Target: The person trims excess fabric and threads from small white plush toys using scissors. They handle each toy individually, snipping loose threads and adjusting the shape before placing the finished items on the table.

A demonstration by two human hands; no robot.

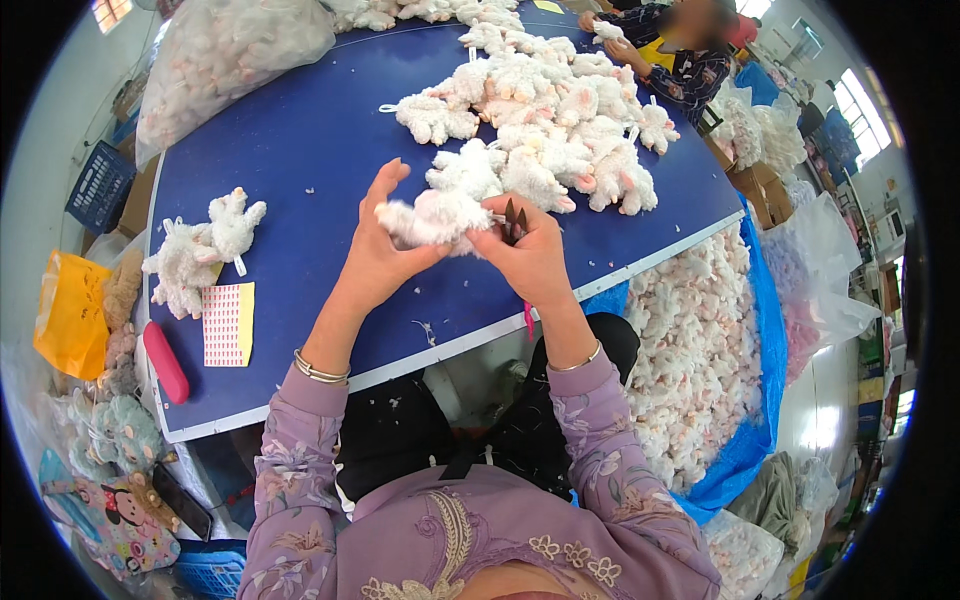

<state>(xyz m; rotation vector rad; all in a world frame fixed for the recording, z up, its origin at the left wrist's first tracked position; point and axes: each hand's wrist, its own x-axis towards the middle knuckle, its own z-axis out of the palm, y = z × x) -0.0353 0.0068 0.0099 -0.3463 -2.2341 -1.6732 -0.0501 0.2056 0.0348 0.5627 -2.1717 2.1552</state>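
A small white plush toy (440,222) with pink parts is held between both hands above the blue table (330,260). My left hand (378,245) grips its left side with thumb and fingers, the index finger raised. My right hand (527,250) pinches the toy's right side. Dark pointed tips of a small tool, like thread snips (515,220), stick up from the right hand's fingers. Right behind the held toy lies a large pile of white plush toys (540,95). A few of them carry white loops or tags.
At the left lie more plush toys (195,250), a sticker sheet (228,325) and a pink case (166,362). A bulging clear bag (235,65) stands far left. Right of the table, a blue sack (765,370) holds many toys. Across the table a person (685,60) handles a toy.
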